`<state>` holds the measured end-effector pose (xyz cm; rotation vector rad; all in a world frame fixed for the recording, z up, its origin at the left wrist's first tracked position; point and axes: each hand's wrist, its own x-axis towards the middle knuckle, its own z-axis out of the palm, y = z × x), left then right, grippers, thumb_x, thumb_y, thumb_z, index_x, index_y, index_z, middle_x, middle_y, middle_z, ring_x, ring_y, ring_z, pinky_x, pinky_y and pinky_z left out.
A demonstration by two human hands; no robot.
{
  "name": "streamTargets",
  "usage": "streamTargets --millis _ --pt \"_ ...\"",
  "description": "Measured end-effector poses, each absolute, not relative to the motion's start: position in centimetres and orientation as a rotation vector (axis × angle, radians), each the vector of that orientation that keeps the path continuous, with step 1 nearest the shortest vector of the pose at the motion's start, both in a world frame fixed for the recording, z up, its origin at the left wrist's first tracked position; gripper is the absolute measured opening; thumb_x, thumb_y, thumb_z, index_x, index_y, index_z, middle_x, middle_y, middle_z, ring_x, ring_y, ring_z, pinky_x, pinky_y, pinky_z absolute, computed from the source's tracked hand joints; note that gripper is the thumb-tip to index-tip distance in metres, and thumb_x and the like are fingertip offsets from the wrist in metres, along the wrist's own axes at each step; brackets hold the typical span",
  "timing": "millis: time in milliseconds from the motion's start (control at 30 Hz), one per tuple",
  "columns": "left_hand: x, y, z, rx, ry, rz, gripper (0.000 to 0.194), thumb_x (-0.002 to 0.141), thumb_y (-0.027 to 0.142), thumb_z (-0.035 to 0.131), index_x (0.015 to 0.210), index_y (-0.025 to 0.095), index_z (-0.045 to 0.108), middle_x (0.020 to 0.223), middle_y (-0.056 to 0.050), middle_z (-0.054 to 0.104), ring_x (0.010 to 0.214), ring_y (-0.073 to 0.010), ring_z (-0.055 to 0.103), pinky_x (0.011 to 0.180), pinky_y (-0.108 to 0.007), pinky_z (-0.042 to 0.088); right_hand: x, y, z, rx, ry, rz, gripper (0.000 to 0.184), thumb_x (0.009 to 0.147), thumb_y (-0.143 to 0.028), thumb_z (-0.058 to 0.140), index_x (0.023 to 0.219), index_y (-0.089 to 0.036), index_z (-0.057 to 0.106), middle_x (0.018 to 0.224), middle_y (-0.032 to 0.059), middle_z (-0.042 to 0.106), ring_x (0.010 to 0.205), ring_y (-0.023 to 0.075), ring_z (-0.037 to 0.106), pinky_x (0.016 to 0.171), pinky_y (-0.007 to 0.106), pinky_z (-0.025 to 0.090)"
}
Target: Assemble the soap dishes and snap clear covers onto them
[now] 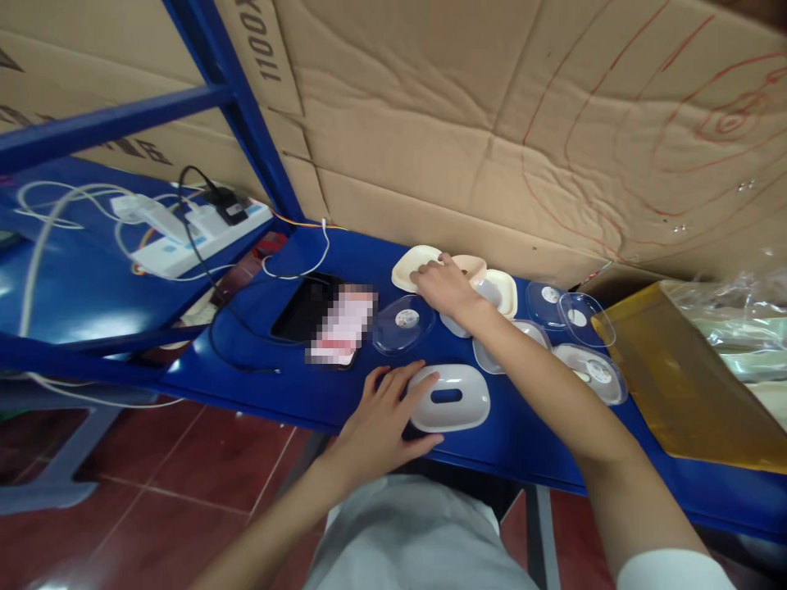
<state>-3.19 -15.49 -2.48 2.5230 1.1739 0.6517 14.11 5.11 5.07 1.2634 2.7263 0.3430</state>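
My left hand (384,414) is open, its fingers and thumb spread around the left end of a white oval plastic dish (473,401) with a slot in its middle. The fingertips touch its rim. Farther back, my right hand (448,288) has its fingers bent over the right edge of a cream oval dish (409,266); its thumb is hidden. Beside that hand stand a peach-coloured dish (473,266) and another cream dish (507,291). A clear oval lid (399,328) with a round sticker lies between the phone and my hands.
More clear lids (587,319) and a white dish under a lid (606,385) lie right of my forearm. A phone (341,328) rests at left on the blue table (246,393). Cables trail from a power strip (184,250). Cardboard (418,123) stands behind; a yellow-brown plastic container (682,377) is right.
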Motion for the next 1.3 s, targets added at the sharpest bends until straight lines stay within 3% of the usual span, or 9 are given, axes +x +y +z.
streamTargets --millis 200,367,500,667,867,1033,1100,1200,1300 --pt "-3.1 -15.4 -2.6 2.490 1.211 0.717 0.077 0.096 0.042 0.083 0.162 0.024 0.046 0.161 -0.019 0.057 0.142 -0.0396 0.059 0.119 -0.062 0.042 16.4 0.1 7.2 1.244 3.029 0.319 0.023 0.114 -0.028 0.056 0.122 -0.016 0.074 0.122 0.0126 0.081 0.118 0.0276 0.072 0.119 0.047 0.033" --pt "-3.1 -15.4 -2.9 2.441 1.246 0.773 0.074 0.100 0.049 0.078 0.162 0.025 0.045 0.158 -0.018 0.058 0.140 -0.0400 0.059 0.115 -0.061 0.048 20.2 -12.2 9.2 1.294 3.422 0.241 0.014 0.111 -0.023 0.063 0.119 -0.017 0.074 0.120 0.0080 0.083 0.116 0.0212 0.074 0.123 0.043 0.037" --pt "-3.4 -15.3 -3.1 2.255 1.305 0.901 0.068 0.106 0.048 0.070 0.163 0.025 0.042 0.163 -0.019 0.050 0.148 -0.0381 0.053 0.119 -0.057 0.050 22.9 -22.7 6.8 1.520 3.324 0.067 0.018 0.110 -0.014 0.062 0.123 -0.017 0.074 0.113 0.0047 0.084 0.111 0.0193 0.074 0.125 0.043 0.034" --pt "-3.6 -15.4 -2.8 2.083 1.287 1.048 0.063 0.108 0.044 0.067 0.163 0.030 0.040 0.161 -0.015 0.052 0.150 -0.0346 0.053 0.124 -0.056 0.048 23.1 -28.6 1.8 1.653 3.187 -0.107 0.022 0.115 -0.019 0.054 0.124 -0.021 0.075 0.109 0.0014 0.083 0.107 0.0177 0.072 0.126 0.043 0.030" --pt "-2.6 -16.7 -1.6 2.139 1.270 0.996 0.072 0.101 0.049 0.077 0.161 0.032 0.040 0.159 -0.015 0.052 0.148 -0.0371 0.053 0.120 -0.059 0.051 21.4 -25.2 -0.6 1.610 3.238 -0.084 0.025 0.113 -0.022 0.059 0.135 -0.020 0.070 0.117 0.0037 0.082 0.116 0.0195 0.072 0.119 0.045 0.044" --pt "-2.3 -18.1 -1.3 2.152 1.361 0.961 0.073 0.101 0.048 0.076 0.162 0.034 0.038 0.158 -0.015 0.051 0.145 -0.0374 0.054 0.118 -0.059 0.052 22.7 -23.4 -0.6 1.694 3.535 -0.294 0.041 0.104 -0.015 0.065 0.144 -0.026 0.067 0.115 0.0049 0.081 0.111 0.0239 0.075 0.100 0.045 0.060" --pt "-1.8 -18.7 -1.5 2.158 1.377 0.917 0.075 0.100 0.051 0.077 0.162 0.033 0.039 0.156 -0.015 0.053 0.142 -0.0378 0.056 0.116 -0.059 0.053 24.2 -22.9 -0.8 1.950 3.420 -0.261 0.053 0.103 -0.017 0.068 0.153 -0.031 0.062 0.130 0.0092 0.077 0.123 0.0295 0.073 0.102 0.051 0.061" --pt "-0.8 -19.2 -1.7 2.224 1.385 0.855 0.078 0.099 0.059 0.076 0.162 0.032 0.040 0.153 -0.016 0.056 0.137 -0.0390 0.059 0.109 -0.060 0.055 26.2 -22.0 -1.3 2.017 3.134 -0.267 0.068 0.104 -0.036 0.072 0.167 -0.037 0.047 0.166 0.0135 0.056 0.151 0.0387 0.056 0.114 0.062 0.056" --pt "-0.1 -19.4 -2.0 2.272 1.434 0.816 0.076 0.100 0.064 0.072 0.161 0.030 0.041 0.151 -0.017 0.059 0.133 -0.0399 0.061 0.103 -0.059 0.056 26.9 -21.3 -1.8 1.920 3.049 -0.367 0.075 0.106 -0.045 0.069 0.173 -0.039 0.035 0.177 0.0124 0.043 0.159 0.0388 0.048 0.119 0.064 0.052"
